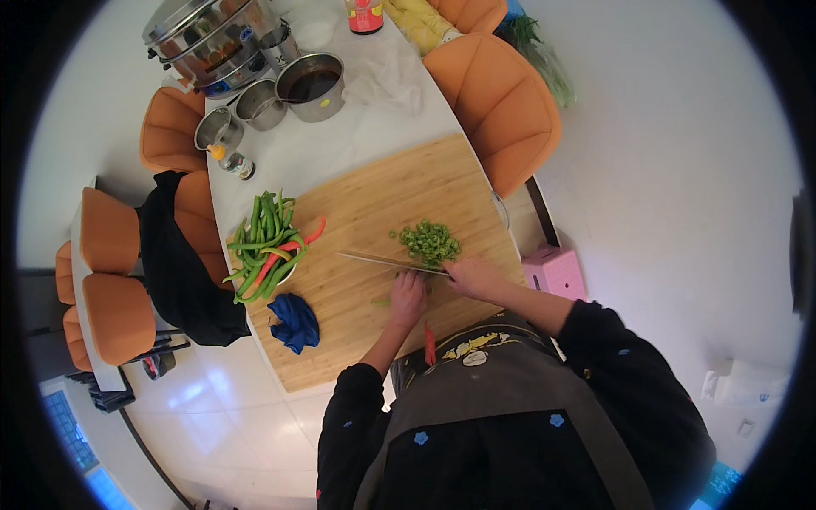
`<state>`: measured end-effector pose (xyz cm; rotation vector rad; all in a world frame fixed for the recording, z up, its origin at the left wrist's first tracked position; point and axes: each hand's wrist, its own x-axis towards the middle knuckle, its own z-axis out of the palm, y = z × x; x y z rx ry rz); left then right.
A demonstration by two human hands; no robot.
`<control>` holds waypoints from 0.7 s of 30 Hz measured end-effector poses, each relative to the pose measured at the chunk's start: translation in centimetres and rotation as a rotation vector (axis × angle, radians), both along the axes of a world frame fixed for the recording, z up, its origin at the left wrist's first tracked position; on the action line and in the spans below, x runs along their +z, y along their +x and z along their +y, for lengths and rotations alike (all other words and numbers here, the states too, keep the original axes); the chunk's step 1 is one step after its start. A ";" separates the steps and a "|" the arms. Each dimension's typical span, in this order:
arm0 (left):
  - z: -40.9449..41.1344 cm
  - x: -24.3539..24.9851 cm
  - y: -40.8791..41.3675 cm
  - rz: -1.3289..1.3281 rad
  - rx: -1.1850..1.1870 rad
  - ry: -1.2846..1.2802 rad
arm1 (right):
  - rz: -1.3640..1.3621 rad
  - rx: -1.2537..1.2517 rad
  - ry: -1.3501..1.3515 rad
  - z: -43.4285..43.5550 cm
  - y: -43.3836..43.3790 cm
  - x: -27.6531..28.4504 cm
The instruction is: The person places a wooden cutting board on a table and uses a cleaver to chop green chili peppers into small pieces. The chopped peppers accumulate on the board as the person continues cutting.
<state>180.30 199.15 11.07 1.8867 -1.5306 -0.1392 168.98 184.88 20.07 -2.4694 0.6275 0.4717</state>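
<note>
My right hand (475, 278) grips the handle of a kitchen knife (382, 260), whose blade points left across the wooden cutting board (357, 197). Close against the near side of the blade, my left hand (408, 298) rests with its fingers curled down. Bits of green show around those fingers, but what lies under them is mostly hidden. Just beyond the knife is a heap of sliced green chili peppers (430, 243). A small green piece (380, 303) lies left of my left hand. One red chili pepper (429, 344) sits at the board's near edge, by my apron.
Whole green and red chili peppers overfill a bowl (292, 275) at the left. Nearby lie a crumpled blue cloth (296, 324) and a sauce bottle (236, 164). Farther back stand a metal pot of dark liquid (312, 105) and a steamer (213, 51). Orange chairs (503, 115) flank the table.
</note>
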 end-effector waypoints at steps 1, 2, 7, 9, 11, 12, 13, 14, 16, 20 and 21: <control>0.1 -0.3 0.0 0.007 -0.002 0.011 | 0.015 -0.017 0.000 0.3 0.1 -0.1; 0.1 -0.6 -0.1 0.014 -0.004 0.023 | -0.017 -0.019 0.011 0.1 0.3 -0.5; 0.3 -0.4 -0.1 0.035 0.006 0.006 | -0.074 0.038 0.025 -0.8 0.3 -0.2; 0.3 -0.3 -0.1 0.036 0.015 -0.014 | -0.019 0.028 -0.001 0.3 0.5 -0.2; 0.3 -0.7 0.0 0.022 0.023 -0.049 | -0.034 0.013 -0.017 0.6 0.9 -0.7; 0.3 -0.6 -0.1 0.036 0.020 -0.043 | -0.075 -0.004 -0.014 0.6 1.1 -1.4; 0.3 -0.4 -0.2 0.050 0.017 -0.036 | -0.116 -0.022 -0.011 0.6 1.1 -2.0; 0.4 -0.3 -0.2 0.064 0.014 -0.029 | -0.118 0.005 -0.013 0.3 0.7 -2.4; 0.4 -0.1 -0.3 0.067 0.026 -0.025 | -0.119 0.074 -0.014 -0.4 0.6 -1.4; 0.3 -0.4 -0.2 0.063 0.021 -0.045 | -0.060 -0.004 0.005 1.0 0.8 -0.5; 0.3 -0.3 -0.2 0.066 0.022 -0.044 | -0.111 -0.014 -0.001 1.1 1.0 -0.8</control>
